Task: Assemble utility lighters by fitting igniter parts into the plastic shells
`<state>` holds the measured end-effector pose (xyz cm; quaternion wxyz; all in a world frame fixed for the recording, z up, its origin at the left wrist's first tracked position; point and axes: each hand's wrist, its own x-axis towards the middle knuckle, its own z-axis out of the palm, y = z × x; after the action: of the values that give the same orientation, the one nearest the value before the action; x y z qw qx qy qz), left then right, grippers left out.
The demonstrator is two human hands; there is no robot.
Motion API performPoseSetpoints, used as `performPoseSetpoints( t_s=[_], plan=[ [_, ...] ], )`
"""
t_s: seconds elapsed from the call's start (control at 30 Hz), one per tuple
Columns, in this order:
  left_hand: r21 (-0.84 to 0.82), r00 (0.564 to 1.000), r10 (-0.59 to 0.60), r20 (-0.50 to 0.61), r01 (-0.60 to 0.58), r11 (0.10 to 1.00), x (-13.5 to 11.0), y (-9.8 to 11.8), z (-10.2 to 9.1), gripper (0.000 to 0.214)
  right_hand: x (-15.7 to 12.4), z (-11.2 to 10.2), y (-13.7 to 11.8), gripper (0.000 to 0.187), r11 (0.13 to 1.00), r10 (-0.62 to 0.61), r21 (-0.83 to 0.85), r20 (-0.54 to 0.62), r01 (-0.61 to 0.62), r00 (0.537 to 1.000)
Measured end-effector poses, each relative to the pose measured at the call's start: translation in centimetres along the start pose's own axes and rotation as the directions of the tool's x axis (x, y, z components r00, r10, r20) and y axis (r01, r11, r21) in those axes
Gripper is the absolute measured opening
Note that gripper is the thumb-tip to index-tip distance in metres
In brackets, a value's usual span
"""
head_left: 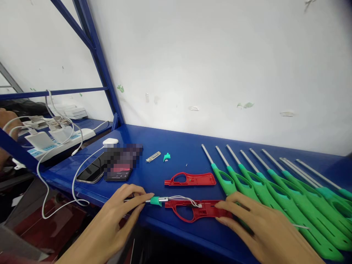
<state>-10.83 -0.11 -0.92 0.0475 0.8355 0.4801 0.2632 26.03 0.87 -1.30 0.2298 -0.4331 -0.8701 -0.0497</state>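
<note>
My left hand (123, 211) is closed, pinching a metal lighter tube (164, 199) with a green collar (156, 201). The tube's end meets the front of an open red lighter shell (189, 216). White wires (183, 198) run from the tube into this shell. My right hand (253, 220) grips the shell's rear end between thumb and fingers. Behind it lies the other red shell half (198, 179), inner side up. A green trigger piece (167, 157) and a small clear-and-metal part (153, 157) rest farther back.
Several green long-neck lighters (277, 198) lie in a row at the right. Two phones (90, 172) and a white charging cable (75, 179) are at left, beside a blue shelf frame (104, 69). A power strip (82, 135) stands beyond, near another person's hand (8, 123).
</note>
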Motion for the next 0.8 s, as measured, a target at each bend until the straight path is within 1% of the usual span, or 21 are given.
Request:
performPoseSetpoints(
  t_s=[0.07, 0.17, 0.33, 0.4, 0.47, 0.53, 0.63, 0.7, 0.8],
  plan=[
    [-0.011, 1.000, -0.025, 0.008, 0.025, 1.000, 0.2, 0.8, 0.3, 0.040, 0.0, -0.1, -0.1, 0.026, 1.000, 0.007, 0.006, -0.003, -0.007, 1.000],
    [-0.016, 1.000, -0.013, -0.016, 0.013, 1.000, 0.9, 1.5, 1.1, 0.039, 0.0, -0.2, -0.1, 0.027, 1.000, 0.007, 0.010, -0.008, -0.007, 1.000],
    [-0.040, 0.991, 0.076, -0.109, -0.080, 0.996, 1.9, 1.0, 2.5, 0.031, 0.0, -0.3, -0.1, 0.028, 1.000, 0.002, -0.001, 0.002, -0.002, 1.000],
    [-0.069, 0.984, 0.098, -0.148, -0.109, 0.992, 1.9, 0.7, 2.5, 0.031, 0.0, -0.3, -0.1, 0.029, 1.000, 0.005, -0.004, 0.012, -0.005, 1.000],
    [-0.098, 0.982, 0.093, -0.162, -0.110, 0.989, 1.8, 0.7, 2.2, 0.033, 0.0, -0.3, -0.1, 0.030, 1.000, 0.005, -0.005, 0.011, -0.005, 1.000],
    [-0.127, 0.986, 0.096, -0.136, -0.114, 0.985, 1.6, 0.8, 1.8, 0.038, 0.0, -0.4, -0.1, 0.030, 1.000, 0.004, -0.003, 0.005, -0.004, 1.000],
    [-0.163, 0.990, 0.120, -0.074, -0.131, 0.978, 1.3, 1.1, 1.4, 0.052, -0.1, -0.4, -0.2, 0.030, 1.000, 0.014, 0.006, -0.003, -0.014, 1.000],
    [-0.175, 0.991, 0.124, -0.052, -0.131, 0.976, 1.2, 1.2, 1.4, 0.059, -0.2, -0.4, -0.2, 0.030, 1.000, 0.021, 0.014, -0.009, -0.021, 1.000],
    [-0.148, 0.993, 0.118, -0.018, -0.120, 0.982, 1.0, 1.1, 1.6, 0.062, -0.1, -0.4, -0.3, 0.029, 1.000, 0.025, 0.017, -0.006, -0.025, 1.000]
  ],
)
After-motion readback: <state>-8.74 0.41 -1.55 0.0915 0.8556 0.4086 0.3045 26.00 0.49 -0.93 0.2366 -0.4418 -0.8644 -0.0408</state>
